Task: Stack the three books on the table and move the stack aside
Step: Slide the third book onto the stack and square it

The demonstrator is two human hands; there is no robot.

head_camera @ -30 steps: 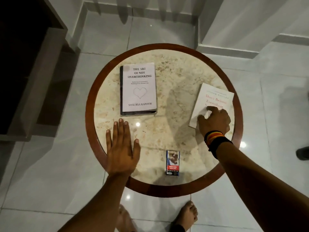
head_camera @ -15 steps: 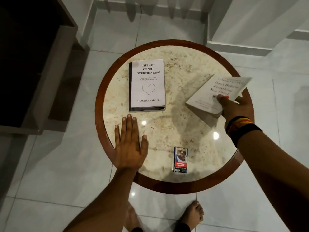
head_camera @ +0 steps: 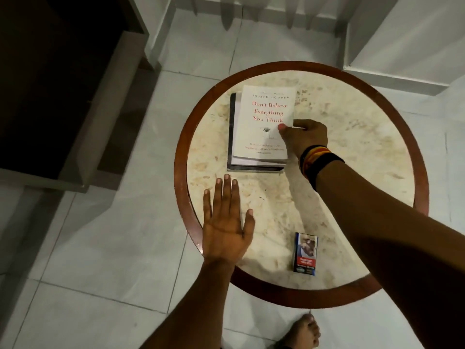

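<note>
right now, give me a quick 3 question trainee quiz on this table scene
1. True or false: the top book lies on another book.
2. Which hand grips the top book? A left hand B right hand
3. Fill in: the small box lies near the table's ____ edge.

Key: 1 true. 2 B; the left hand lies flat on the table. 3 near.

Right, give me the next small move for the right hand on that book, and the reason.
Probably let go. The red-titled book already lies on the book beneath, slightly offset so that one's left and near edges show. The right hand pinches its right edge; the left hand rests flat on the table. Then nudge the edges flush.
</note>
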